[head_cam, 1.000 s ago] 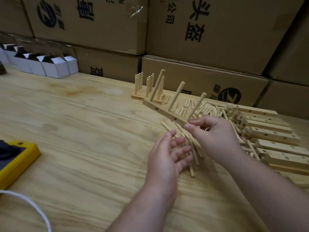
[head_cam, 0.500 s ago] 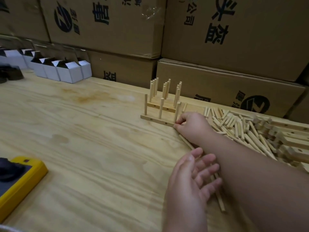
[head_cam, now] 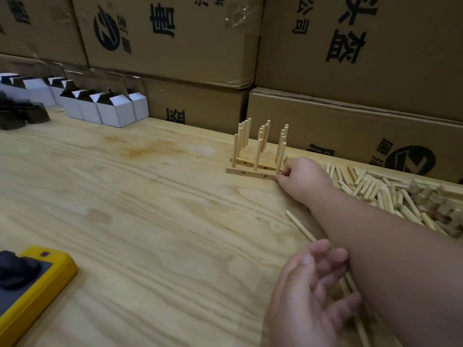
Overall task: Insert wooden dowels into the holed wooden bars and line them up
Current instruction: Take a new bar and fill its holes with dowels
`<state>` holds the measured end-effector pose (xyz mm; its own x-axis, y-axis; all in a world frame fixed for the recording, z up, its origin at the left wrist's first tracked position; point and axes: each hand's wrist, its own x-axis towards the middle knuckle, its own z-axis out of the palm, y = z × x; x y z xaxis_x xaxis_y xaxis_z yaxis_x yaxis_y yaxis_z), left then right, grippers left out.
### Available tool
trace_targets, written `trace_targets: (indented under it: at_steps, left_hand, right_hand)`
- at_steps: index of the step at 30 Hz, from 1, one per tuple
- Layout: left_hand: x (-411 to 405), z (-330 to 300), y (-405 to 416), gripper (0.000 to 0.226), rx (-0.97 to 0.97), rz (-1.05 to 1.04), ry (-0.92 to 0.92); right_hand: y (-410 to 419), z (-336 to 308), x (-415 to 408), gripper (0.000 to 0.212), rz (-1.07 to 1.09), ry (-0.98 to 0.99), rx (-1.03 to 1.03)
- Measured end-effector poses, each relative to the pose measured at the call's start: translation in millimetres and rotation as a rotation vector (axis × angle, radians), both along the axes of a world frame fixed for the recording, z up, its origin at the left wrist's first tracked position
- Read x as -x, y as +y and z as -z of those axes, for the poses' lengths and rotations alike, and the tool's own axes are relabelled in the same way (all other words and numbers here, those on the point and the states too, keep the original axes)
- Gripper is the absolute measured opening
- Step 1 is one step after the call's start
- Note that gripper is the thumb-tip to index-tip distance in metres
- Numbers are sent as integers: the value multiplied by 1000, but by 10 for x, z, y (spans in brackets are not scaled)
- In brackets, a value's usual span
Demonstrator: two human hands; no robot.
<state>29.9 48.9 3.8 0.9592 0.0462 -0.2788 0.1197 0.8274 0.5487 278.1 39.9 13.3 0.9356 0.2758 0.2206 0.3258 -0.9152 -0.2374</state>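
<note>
Stacked brown cardboard boxes [head_cam: 363, 41] with dark printed characters across the whole top of the frame, directly behind a pale plywood surface [head_cam: 150, 209]. Small white cartons [head_cam: 110, 110] in a row at upper left, dark objects beside them at the left edge. Yellow-cased device [head_cam: 32, 284] at lower left, something dark lying on it.

Upper centre: finished bars with upright dowels [head_cam: 260, 139] lined up side by side near the boxes. Nearest bar [head_cam: 250, 173] flat on the surface just in front of that row, three dowels upright in it, side holes visible. Right hand [head_cam: 303, 175] at the right end of this bar, grip closed on the end, thumb and fingertips pinching it.

Loose dowel pile [head_cam: 370, 189] at right, beyond the right forearm; plain holed bars [head_cam: 436, 199] heaped at the far right edge, partly blurred.

Left hand [head_cam: 313, 289] at lower right, grip open, fingers loosely spread, holding nothing, above a few long dowels [head_cam: 300, 227] lying on the surface.
</note>
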Motion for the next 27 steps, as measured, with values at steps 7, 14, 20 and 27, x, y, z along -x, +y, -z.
trace_targets:
  at_steps: [7,14,20,27]
  left_hand:
    - [-22,8,36,44,-45,14,38]
    - [-46,68,34,42,-44,17,10]
    - [-23,73,-52,46,-31,-14,-68]
    - [47,111,-117,28,-109,-137,-101]
  right_hand:
    - [62,-24,-40,26,17,-9,18]
    - [101,0,-80,25,31,-25,16]
    - [-19,-51,127,27,13,-19,-94]
    - [-554,-136,1049,27,-43,-130,-429]
